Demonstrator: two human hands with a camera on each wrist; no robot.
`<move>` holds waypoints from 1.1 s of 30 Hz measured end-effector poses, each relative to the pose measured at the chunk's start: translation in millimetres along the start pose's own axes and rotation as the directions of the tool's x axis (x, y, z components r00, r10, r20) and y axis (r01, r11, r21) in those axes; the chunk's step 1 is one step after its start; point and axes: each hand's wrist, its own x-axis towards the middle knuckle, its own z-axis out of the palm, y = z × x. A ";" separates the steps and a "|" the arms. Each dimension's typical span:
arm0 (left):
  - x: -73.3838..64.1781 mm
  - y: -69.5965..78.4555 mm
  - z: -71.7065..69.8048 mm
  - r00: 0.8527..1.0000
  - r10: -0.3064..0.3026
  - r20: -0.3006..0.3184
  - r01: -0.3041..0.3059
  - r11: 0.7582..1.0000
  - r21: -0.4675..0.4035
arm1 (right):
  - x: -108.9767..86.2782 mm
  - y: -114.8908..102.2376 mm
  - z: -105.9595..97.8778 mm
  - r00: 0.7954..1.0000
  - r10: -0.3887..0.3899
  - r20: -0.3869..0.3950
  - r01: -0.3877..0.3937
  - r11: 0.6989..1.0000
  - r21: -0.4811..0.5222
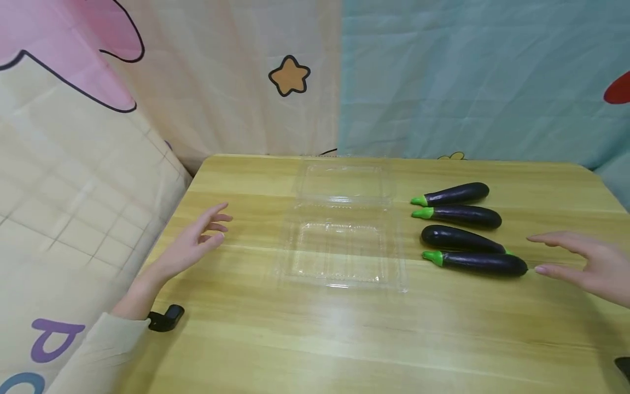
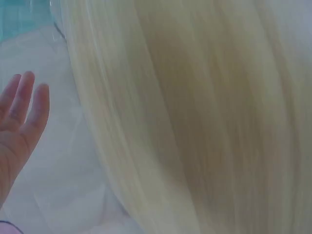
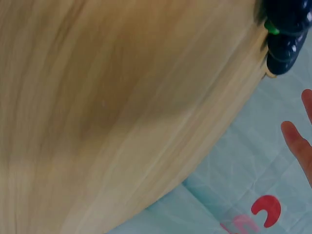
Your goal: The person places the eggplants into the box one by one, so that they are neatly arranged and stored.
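Note:
Several dark purple eggplants with green stems lie in a loose column at the right of the table. The nearest eggplant [image 1: 482,264] has its stem toward the left; the eggplant [image 1: 458,239] just behind it is turned the other way. My right hand [image 1: 590,262] is just right of the nearest one's rounded end, thumb and fingers apart and nothing held. In the right wrist view, fingertips [image 3: 296,139] show at the edge. Left of the eggplants sits a clear plastic clamshell box [image 1: 339,284], unfolded. My left hand [image 1: 194,241] hovers left of it, fingers relaxed, holding nothing.
The box's lid [image 1: 344,183] lies back toward the table's far edge. Two more eggplants, a farthest one [image 1: 458,195] and a second one [image 1: 465,216], lie behind the front pair. A printed curtain [image 1: 413,82] hangs behind the wooden table [image 1: 315,339].

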 end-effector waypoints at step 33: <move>32.2 28.7 69.6 0.966 -0.115 0.233 0.229 0.799 -0.555 | 6.4 -15.9 26.7 0.991 -0.044 0.128 0.030 0.994 0.108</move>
